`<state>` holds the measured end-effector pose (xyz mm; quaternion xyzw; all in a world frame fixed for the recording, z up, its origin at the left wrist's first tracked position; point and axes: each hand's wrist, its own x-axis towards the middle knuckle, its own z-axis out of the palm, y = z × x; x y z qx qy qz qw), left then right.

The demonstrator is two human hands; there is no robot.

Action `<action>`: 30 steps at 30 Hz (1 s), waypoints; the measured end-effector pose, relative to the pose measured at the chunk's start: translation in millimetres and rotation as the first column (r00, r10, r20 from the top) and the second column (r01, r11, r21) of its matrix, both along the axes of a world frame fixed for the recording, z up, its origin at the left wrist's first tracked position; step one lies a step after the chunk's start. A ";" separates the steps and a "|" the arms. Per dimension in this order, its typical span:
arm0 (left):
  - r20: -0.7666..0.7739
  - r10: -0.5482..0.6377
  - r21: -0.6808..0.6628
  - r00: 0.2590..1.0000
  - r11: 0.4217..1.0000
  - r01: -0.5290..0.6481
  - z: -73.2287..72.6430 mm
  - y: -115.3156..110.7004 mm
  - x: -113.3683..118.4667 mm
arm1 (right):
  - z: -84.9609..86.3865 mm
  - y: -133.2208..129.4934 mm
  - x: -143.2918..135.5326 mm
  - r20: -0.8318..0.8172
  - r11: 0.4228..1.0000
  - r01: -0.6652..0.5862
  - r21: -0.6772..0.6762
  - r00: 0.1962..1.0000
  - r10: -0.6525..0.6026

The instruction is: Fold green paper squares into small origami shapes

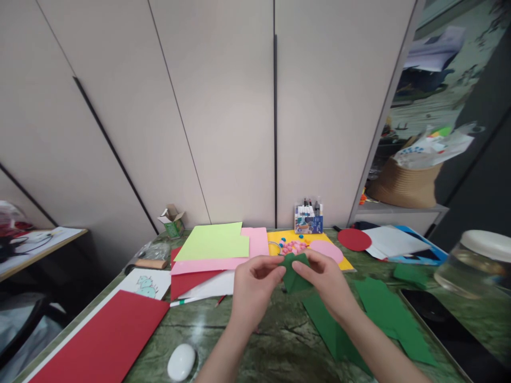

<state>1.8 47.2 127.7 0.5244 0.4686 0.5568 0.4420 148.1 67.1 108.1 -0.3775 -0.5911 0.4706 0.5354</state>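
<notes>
A small folded piece of green paper [295,281] is held up above the table, its lower part hanging below my fingers. My left hand [257,287] pinches its left edge between thumb and fingers. On the other side my right hand [323,274] grips the upper right part, thumb pressed on the front. Beneath my right forearm lies a larger green sheet [325,319]. Further right are green paper pieces [389,311] with cut edges. Behind the held paper, pink bits [293,247] sit on a yellow sheet [347,259] beside a pink paper circle [327,251].
Red card [107,340] and a white mouse-like object [181,363] lie at left. Lime-green paper [215,242] tops stacked sheets. A pen box [308,219] stands at the back. A phone [451,330], a lidded jar [471,266] and a red circle [354,240] are at right.
</notes>
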 end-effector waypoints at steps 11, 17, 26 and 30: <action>-0.042 0.001 0.023 0.999 1.000 0.000 0.1 -0.9 0.7 | -1.7 1.9 1.8 -0.093 0.999 0.044 0.010 0.995 -0.043; -0.044 0.000 0.021 0.999 1.000 0.001 1.1 -1.8 1.2 | -3.3 2.7 3.6 -0.161 0.998 0.035 0.050 0.987 -0.027; -0.003 0.009 0.027 1.000 1.000 -0.009 -1.1 2.2 0.1 | -2.2 1.7 3.1 -0.058 0.999 -0.050 0.012 0.997 0.050; 0.042 0.009 0.030 0.999 0.999 -0.010 -2.4 5.1 -1.2 | 1.4 -0.7 1.0 0.125 0.999 -0.046 0.030 0.991 0.042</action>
